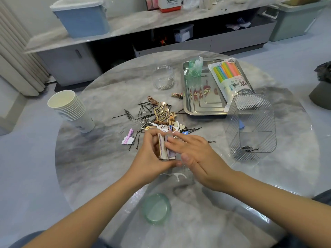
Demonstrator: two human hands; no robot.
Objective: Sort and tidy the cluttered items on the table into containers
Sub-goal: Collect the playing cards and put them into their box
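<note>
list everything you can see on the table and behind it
round marble table: one, grey, centre
stack of white paper cups: one, table left
clear plastic jar: one, holds silver clips
steel tray: one, silver, far right
pack of coloured straws: one, on tray
ribbed clear container: one, holds black pins
loose hairpins and clips: many, black and gold, centre
round green lid: one, near edge
blue storage bin: one, on shelf
small stack of cards: one, held
left hand: grips cards
right hand: fingers on cards
</note>
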